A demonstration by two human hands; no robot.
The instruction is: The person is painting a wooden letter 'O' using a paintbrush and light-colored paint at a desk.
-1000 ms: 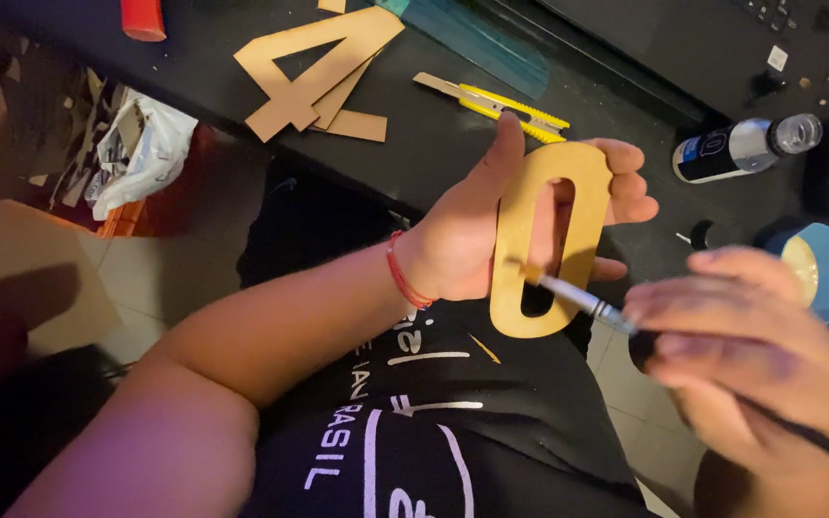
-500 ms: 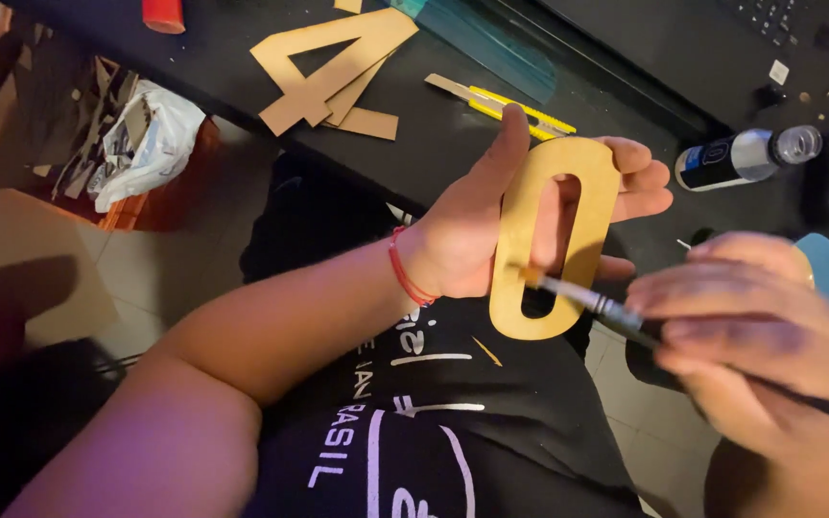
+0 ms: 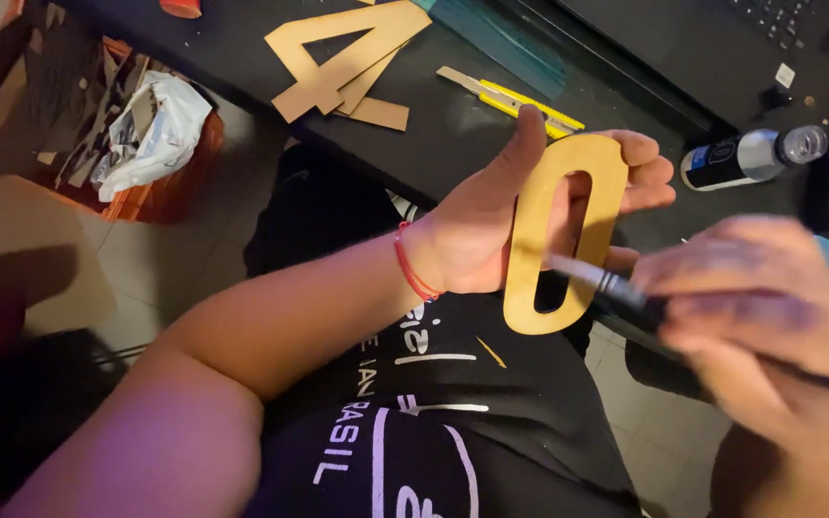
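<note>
A dark worktop [image 3: 453, 144] carries a cardboard four [image 3: 338, 53]. Above the lap, the left hand [image 3: 491, 225] grips a yellow cardboard zero [image 3: 554, 240]. The right hand [image 3: 760, 317] grips a thin brush [image 3: 606, 285] touching it.

A tan cardboard zero [image 3: 568, 235] stands upright in midair; a thin paintbrush [image 3: 616, 288] tip touches its inner edge.

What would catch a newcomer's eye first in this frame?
The gold zero at centre, held upright by the left hand, with the right hand touching a brush to its inner edge. Behind it, a cardboard four and a yellow knife lie on the dark desk.
</note>
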